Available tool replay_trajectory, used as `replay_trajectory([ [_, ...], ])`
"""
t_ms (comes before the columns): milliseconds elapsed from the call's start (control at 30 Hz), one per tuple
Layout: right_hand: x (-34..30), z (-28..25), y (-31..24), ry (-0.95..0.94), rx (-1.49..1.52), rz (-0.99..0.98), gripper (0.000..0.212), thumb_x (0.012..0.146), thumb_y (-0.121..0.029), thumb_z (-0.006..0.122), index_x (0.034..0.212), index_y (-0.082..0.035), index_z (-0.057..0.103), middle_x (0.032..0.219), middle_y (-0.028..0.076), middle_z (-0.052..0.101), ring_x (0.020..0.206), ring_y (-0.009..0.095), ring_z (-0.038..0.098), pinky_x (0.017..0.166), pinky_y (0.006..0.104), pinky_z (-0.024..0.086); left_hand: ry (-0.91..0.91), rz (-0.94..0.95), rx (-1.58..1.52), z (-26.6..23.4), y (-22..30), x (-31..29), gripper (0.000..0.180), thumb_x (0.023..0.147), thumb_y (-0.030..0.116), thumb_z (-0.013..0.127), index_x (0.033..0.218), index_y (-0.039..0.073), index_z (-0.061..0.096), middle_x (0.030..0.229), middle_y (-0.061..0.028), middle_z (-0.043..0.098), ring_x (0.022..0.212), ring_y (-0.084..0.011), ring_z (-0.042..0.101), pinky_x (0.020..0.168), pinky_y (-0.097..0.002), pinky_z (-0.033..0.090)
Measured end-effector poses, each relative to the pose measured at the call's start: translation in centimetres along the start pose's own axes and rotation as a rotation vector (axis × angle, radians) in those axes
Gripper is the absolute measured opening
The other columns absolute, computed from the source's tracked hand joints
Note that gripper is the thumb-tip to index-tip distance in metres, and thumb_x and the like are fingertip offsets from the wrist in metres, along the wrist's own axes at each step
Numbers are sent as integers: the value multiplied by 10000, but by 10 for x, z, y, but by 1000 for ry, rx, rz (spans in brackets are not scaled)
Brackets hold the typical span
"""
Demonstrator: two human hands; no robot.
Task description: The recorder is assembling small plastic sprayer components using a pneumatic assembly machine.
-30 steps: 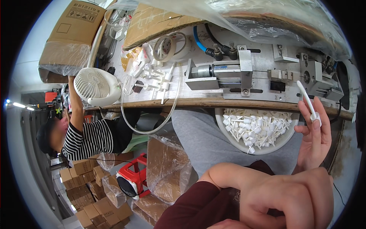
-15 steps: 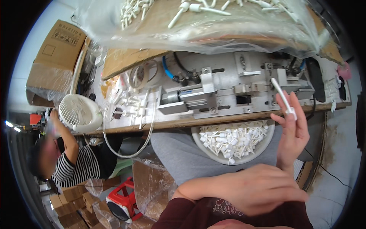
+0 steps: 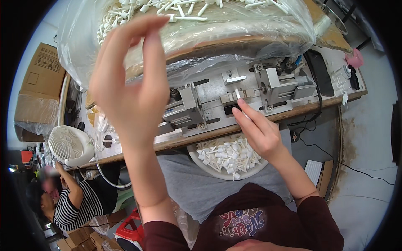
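Note:
My right hand (image 3: 263, 136) pinches a white plastic stick (image 3: 238, 93) between thumb and fingertips. The stick's far end stands up at the small metal holder block (image 3: 250, 93) in the middle of the bench fixture; whether it touches the block I cannot tell. My left hand (image 3: 130, 83) is raised, slightly blurred, over the near left side of a plastic-lined box (image 3: 234, 46). Its fingers are curved and apart, with nothing visible in them. Just beyond its index fingertip lies a white stick with a cylindrical head (image 3: 188, 18), among several others in the box.
A round tub (image 3: 194, 157) of white capped pieces sits on my lap under the bench edge. Metal clamps (image 3: 278, 85) flank the holder block. A white fan (image 3: 71, 145) stands at the left, near a person in a striped shirt (image 3: 86, 203). Cables hang at right.
My left hand has swung from near my chest up to the box. The right hand has lowered its white stick to the fixture's middle. The view has turned.

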State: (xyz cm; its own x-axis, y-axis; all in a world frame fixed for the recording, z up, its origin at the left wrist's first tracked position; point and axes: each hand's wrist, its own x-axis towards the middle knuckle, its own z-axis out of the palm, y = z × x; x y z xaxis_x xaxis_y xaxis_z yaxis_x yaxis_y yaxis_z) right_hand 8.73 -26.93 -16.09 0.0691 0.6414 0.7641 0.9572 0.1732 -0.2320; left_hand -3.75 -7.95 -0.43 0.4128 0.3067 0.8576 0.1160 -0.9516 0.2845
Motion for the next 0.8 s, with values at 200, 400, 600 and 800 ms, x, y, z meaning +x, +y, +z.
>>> replay_trajectory([
  [200,-1,-1,-9,10,49,-28,441,742,45,644,1182,50,670,1271,238,630,874,241,718,682,285,584,-240,79,330,37,-60,27,289,888,144,674,1165,67,695,1047,-150,715,982,-249,684,916,-349,503],
  [400,8,-1,-22,-108,-58,38,493,702,44,634,1194,72,655,1282,236,628,769,219,687,683,287,580,-464,-147,307,45,-72,26,308,890,187,680,1192,132,700,1048,-116,709,945,-265,664,856,-367,503],
  [600,21,-9,-25,-198,-74,103,457,728,41,651,1185,49,673,1247,187,663,675,159,672,573,264,528,-366,34,428,47,-91,24,257,887,227,694,1121,125,725,935,-104,707,887,-236,656,812,-366,508],
  [800,30,-10,-13,-197,-202,33,448,744,7,638,1189,18,688,1160,129,722,501,83,573,462,216,392,-400,-271,268,39,-71,25,227,894,259,708,1064,114,743,920,-62,718,861,-167,666,767,-310,515],
])
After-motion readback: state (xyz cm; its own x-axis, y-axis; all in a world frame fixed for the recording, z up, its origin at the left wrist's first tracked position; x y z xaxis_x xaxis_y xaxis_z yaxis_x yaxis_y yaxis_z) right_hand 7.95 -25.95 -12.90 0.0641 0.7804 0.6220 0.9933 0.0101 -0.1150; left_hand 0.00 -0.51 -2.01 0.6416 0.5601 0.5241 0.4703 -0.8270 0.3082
